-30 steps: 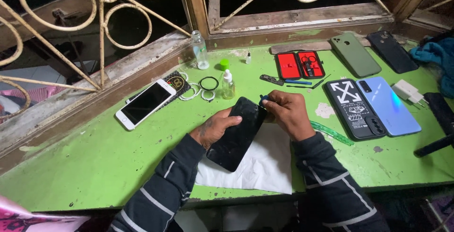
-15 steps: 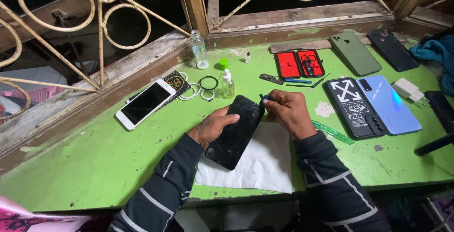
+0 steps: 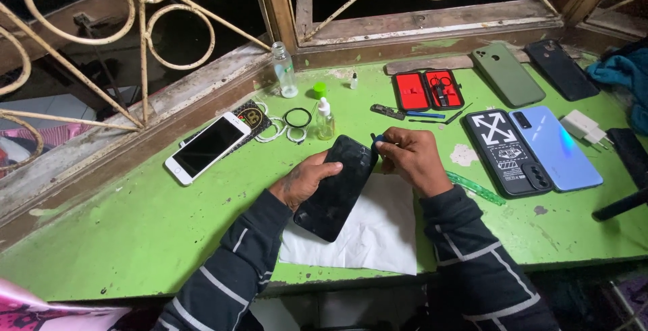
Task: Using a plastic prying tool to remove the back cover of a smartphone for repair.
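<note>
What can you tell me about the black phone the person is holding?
The black phone is a glossy, dark slab, screen off, lying slanted on white paper atop the green table. The left hand steadies its left edge; the right hand presses a small blue-tipped tool at its top corner.

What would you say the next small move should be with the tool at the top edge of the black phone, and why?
Probably slide the blue-tipped tool along the edge. The right hand has its tip at the top corner of the black phone, while the left hand steadies it on the white paper.
</note>
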